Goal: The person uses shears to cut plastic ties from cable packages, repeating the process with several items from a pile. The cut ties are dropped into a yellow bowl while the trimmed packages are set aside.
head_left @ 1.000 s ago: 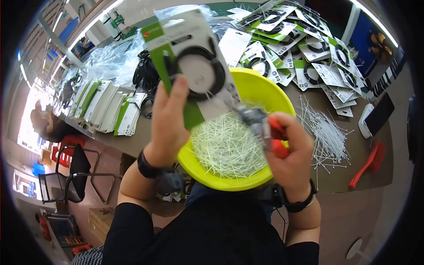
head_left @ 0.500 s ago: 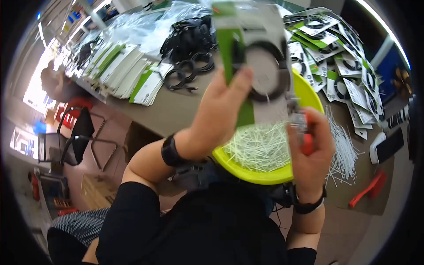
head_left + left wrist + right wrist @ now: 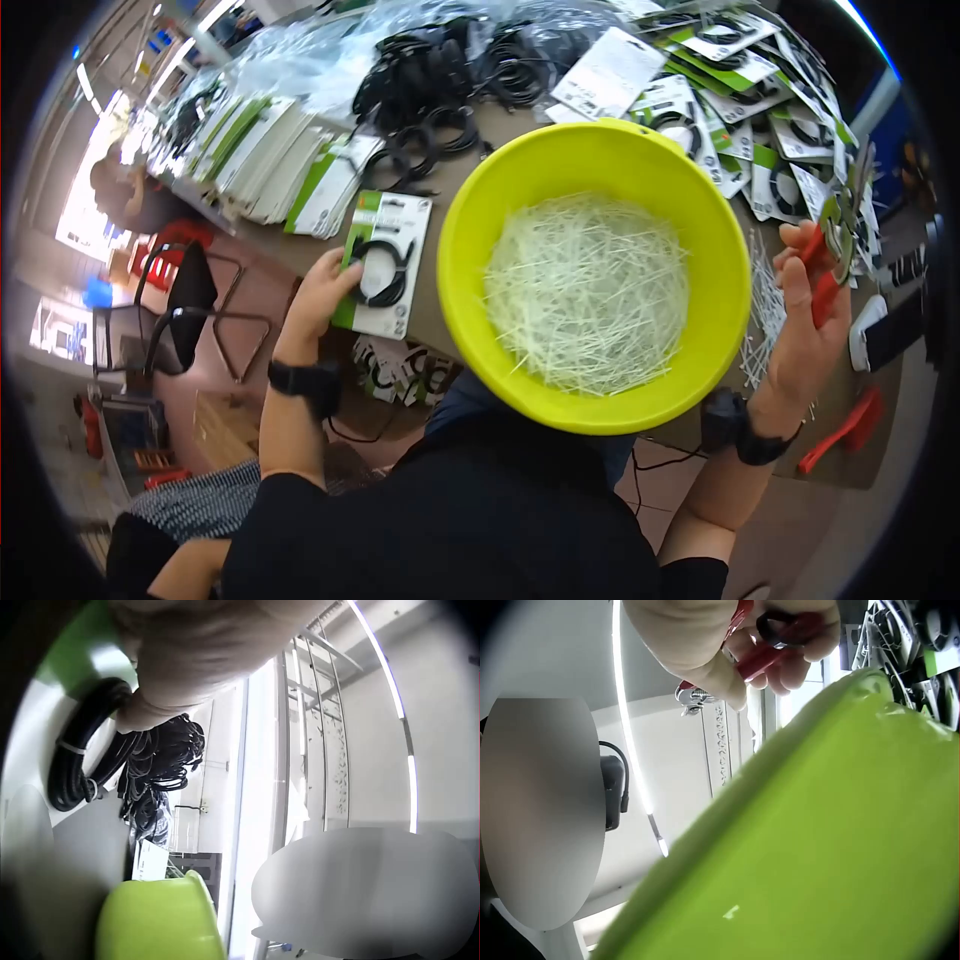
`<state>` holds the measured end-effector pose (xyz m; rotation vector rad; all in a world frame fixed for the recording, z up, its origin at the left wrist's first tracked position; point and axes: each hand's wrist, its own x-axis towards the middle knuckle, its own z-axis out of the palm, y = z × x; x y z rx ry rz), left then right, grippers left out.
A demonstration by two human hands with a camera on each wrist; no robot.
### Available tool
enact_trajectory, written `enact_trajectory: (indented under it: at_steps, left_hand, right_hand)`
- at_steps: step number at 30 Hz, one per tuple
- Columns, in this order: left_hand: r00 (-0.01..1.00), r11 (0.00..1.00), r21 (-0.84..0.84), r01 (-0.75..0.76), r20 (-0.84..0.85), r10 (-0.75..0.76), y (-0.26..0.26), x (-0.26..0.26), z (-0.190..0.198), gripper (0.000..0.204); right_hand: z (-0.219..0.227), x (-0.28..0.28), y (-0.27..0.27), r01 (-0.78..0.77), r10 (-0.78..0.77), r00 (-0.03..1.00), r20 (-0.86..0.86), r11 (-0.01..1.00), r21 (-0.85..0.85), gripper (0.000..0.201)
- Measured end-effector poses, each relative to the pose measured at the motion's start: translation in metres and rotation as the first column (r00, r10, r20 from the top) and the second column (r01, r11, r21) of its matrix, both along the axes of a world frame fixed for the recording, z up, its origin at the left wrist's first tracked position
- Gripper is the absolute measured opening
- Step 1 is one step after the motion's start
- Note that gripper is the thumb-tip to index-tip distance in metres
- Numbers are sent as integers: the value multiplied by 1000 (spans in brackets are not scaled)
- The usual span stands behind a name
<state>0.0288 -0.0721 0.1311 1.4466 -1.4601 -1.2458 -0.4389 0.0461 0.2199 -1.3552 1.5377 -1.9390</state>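
Note:
My left hand (image 3: 322, 293) pinches the left edge of a white and green packaging card (image 3: 407, 215) at the table's front edge. A coiled black cable (image 3: 398, 277) is fastened to the card; in the left wrist view thin pale ties hold the coil (image 3: 67, 776). Right of the tub, my right hand (image 3: 812, 335) grips red-handled pliers (image 3: 840, 245), raised with their metal head upward. In the right wrist view the red handle (image 3: 761, 661) lies between thumb and fingers. The yellow-green tub (image 3: 470, 280) stands between my hands, filled with thin white plastic strips (image 3: 590, 295).
Stacked cards (image 3: 265, 170) and loose black cables (image 3: 410, 85) lie at the back left. Finished-looking carded cables (image 3: 745, 75) are heaped at the back right. White cable ties (image 3: 762, 345), a red brush (image 3: 850, 430) and a phone on a stand (image 3: 885, 335) lie right.
My left hand has carried the card from above the tub leftward and down to the table's edge. My right hand has moved right with the pliers, away from the card.

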Motion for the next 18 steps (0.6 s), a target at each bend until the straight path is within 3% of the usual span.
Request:
enact_trajectory:
  at_steps: [1,2,4,5,9,11,13,16,18]
  left_hand:
    - [987,999,-9,-36,154,37,-5,0,-5,49]
    - [988,1000,-13,-8,152,10,-12,-4,3,49]
    - [806,931,-356,78,573,152,-19,-15,41,49]
    - [804,928,-361,95,578,143,-26,-29,62,49]
    - [740,838,-320,442,658,-139,-85,-120,127,46]
    - [672,763,-275,585,691,-267,-126,-168,133,48]
    - [541,754,-83,652,747,-386,-163,-220,130,47]
    - [512,700,-88,708,747,-424,-224,-269,92,49]
    - [457,774,-45,631,828,-324,-257,-291,69,49]
  right_hand:
    - [-3,-5,0,31,-31,999,-5,999,-4,32]
    - [-7,-8,-1,53,-53,999,-10,998,-23,32]
    - [-16,-10,-4,79,-80,997,-12,995,-59,33]
    - [-21,-12,-4,95,-96,995,-4,993,-64,33]
    - [-35,-15,-4,104,-98,992,75,991,-88,32]
    - [-34,-15,-3,111,-102,990,95,989,-94,33]
    - [-33,-14,-6,126,-114,988,107,987,-104,34]
    - [-38,-12,-7,183,-171,976,131,980,-82,39]
    - [-41,-14,-7,186,-181,981,67,980,-75,41]
